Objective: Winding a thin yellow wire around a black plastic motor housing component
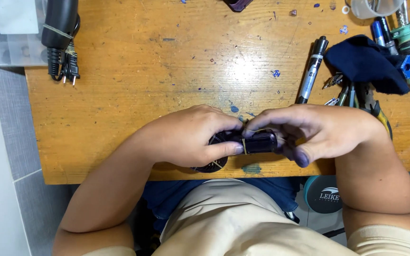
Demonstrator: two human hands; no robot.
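A small black cylindrical part [258, 141] wound with thin yellowish wire sits between both hands at the near edge of a wooden workbench [167, 76]. My left hand [191, 135] grips its left end, thumb pressed along the front; a dark round piece [212, 166] shows below this hand. My right hand [316, 130] holds the right end, fingers curled over the top, pinching the wire. Much of the part is hidden under the fingers.
A black marker [312, 70] lies at the right, next to a dark blue cloth [366, 64] over pliers and other tools. A black tool with a bundled power cord [61, 35] rests at the top left. A round teal-rimmed object [323, 193] sits below the bench edge.
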